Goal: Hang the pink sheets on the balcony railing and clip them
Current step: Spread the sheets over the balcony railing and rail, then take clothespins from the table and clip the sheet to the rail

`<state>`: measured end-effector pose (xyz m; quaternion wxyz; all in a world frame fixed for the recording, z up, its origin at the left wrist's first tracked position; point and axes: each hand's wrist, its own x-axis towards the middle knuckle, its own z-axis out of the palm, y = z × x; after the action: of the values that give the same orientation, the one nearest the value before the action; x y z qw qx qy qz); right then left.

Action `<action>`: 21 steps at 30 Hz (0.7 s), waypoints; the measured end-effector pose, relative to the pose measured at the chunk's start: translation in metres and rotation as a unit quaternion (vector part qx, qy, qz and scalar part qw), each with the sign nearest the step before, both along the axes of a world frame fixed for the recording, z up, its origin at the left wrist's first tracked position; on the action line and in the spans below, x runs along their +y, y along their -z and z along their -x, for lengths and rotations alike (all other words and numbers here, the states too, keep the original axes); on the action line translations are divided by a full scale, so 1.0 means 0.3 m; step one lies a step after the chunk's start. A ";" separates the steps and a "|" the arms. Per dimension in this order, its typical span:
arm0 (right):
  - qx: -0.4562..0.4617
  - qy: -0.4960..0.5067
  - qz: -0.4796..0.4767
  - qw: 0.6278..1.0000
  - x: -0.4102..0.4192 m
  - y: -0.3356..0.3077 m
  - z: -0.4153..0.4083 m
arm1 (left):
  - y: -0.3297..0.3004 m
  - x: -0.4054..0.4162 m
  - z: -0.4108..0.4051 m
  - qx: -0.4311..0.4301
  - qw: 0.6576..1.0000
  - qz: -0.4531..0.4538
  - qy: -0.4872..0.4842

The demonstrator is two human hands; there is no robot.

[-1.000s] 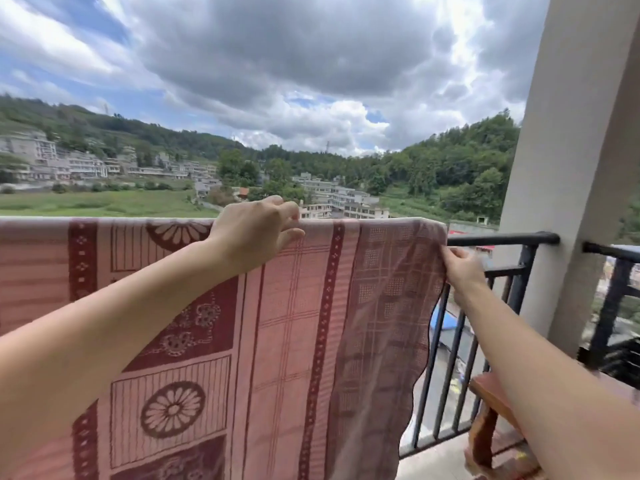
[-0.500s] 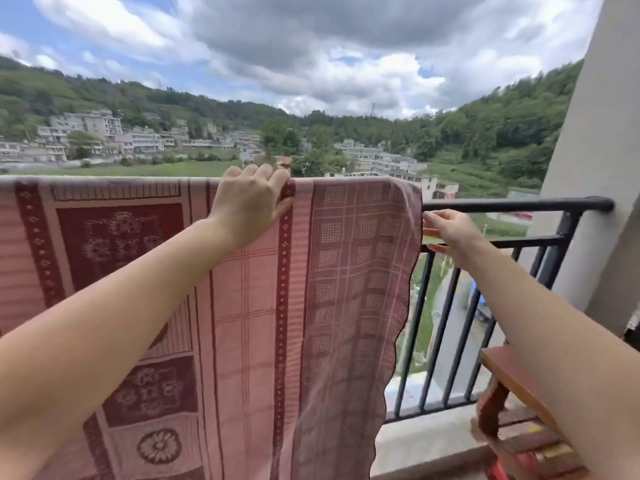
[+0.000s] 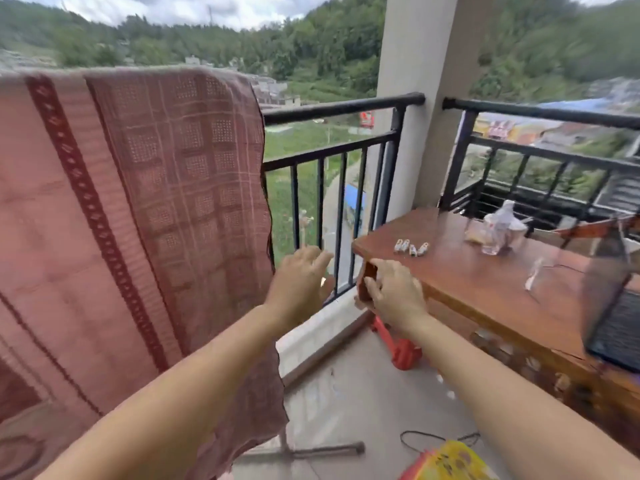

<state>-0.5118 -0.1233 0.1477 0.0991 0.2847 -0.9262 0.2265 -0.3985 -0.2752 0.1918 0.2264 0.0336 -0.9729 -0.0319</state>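
- Both hands have come off the sheet's top edge since the earlier frames and dropped low toward the table; the camera has swung right and down.
- Head view: pink sheet point(image 3: 138, 209) hangs draped over the balcony railing point(image 3: 343, 107), covering its left stretch, right edge free, no clip visible on it.
- Left hand point(image 3: 299, 280) is in front of the railing bars, fingers loosely spread, holding nothing, just beside the sheet's right edge but apart from it.
- Right hand point(image 3: 393, 292) sits at the near corner of the wooden table point(image 3: 485, 282), fingers slightly curled, empty; whether it touches the corner I cannot tell, frame is blurred.
- Clips point(image 3: 411, 247) lie in a small group on the tabletop, just beyond the right hand, untouched.
- Also on the table: a clear bag or jar point(image 3: 498, 230). Floor: red object point(image 3: 398, 344) under the table, yellow item point(image 3: 450, 460) at bottom edge.
- Step, as a judgement: hanging looks done, fetching clips is in hand.
- Next move calls for reaching forward to pinch a clip, then carrying it back to the top rail and clamping sheet to rail near the free edge.
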 end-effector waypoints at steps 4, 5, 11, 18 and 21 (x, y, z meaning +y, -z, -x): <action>-0.053 0.063 -0.075 0.994 0.185 0.200 0.054 | 0.201 0.145 0.175 -0.125 0.989 -0.074 0.021; -0.069 0.080 -0.092 0.990 0.222 0.228 0.088 | 0.234 0.167 0.225 -0.138 0.987 -0.081 0.028; -0.143 0.124 -0.142 0.972 0.340 0.344 0.293 | 0.368 0.201 0.494 -0.167 0.979 -0.109 0.051; -0.208 0.119 -0.175 0.955 0.310 0.390 0.556 | 0.508 0.181 0.787 -0.246 0.950 -0.176 0.074; -0.229 0.117 -0.180 0.949 0.282 0.418 0.723 | 0.557 0.181 0.974 -0.273 0.938 -0.198 0.081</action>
<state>-0.7287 -0.0389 0.0224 -0.1432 0.1276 -0.9762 0.1015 -0.6906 -0.2210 0.0247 -0.0619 0.0060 -0.9708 -0.2316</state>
